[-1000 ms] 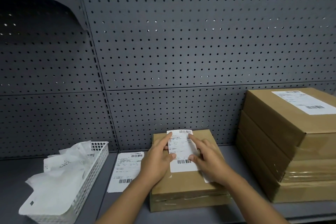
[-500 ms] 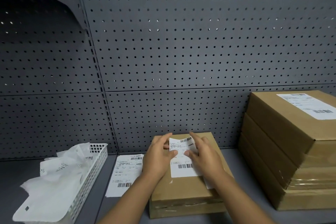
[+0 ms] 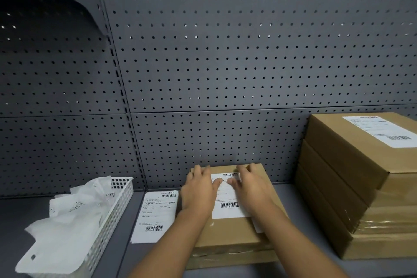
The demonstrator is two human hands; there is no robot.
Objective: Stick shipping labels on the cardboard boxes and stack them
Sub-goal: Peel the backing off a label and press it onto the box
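A flat cardboard box (image 3: 228, 233) lies on the grey shelf in front of me. A white shipping label (image 3: 228, 206) with barcodes lies flat on its top. My left hand (image 3: 198, 189) rests palm down on the label's left side, fingers spread toward the box's far edge. My right hand (image 3: 253, 187) presses flat on the label's right side. Both thumbs meet near the label's upper part. A white strip (image 3: 258, 225) pokes out under my right wrist. At the right stands a stack of boxes (image 3: 361, 187), the top one bearing a label (image 3: 383, 130).
Another loose label sheet (image 3: 155, 215) lies on the shelf left of the box. A white plastic basket (image 3: 110, 216) at the far left holds crumpled white backing paper (image 3: 67, 225). Grey pegboard (image 3: 225, 63) backs the shelf.
The label was held curled above the box by both hands' fingertips; it now lies flat on the box top and both hands have gone flat on it, sliding toward the far edge.
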